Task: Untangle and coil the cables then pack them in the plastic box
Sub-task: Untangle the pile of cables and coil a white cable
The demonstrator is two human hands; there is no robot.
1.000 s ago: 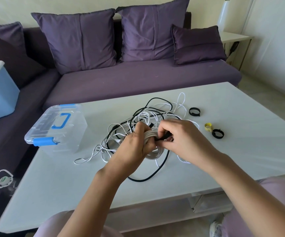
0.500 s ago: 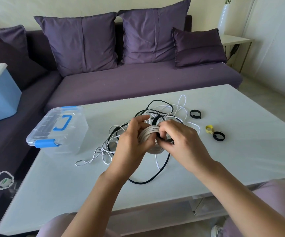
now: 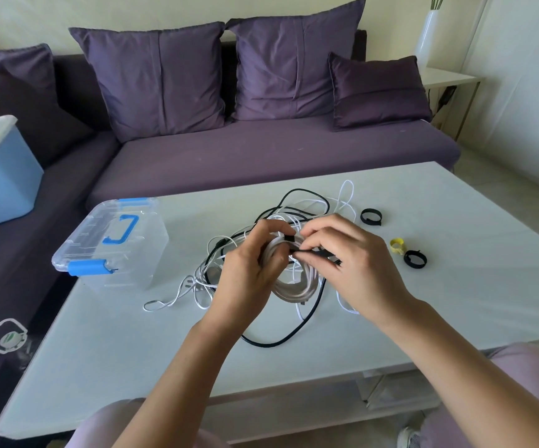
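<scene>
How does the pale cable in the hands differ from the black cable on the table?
The pale cable is wound into a tidy coil; the black cable sprawls in loose loops. The left hand grips the pale cable while the right hand pinches a strap at it; the black cable lies on the table. Both are unpacked.

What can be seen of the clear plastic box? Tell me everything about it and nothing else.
The plastic box is see-through, rigid-looking plastic, rectangular with rounded corners. Its lid is on, with a blue handle lying flat on top, a blue near latch and a blue far latch. It stands upright near the left edge of the white table. No cables show inside. The left hand and right hand do not touch it.
</scene>
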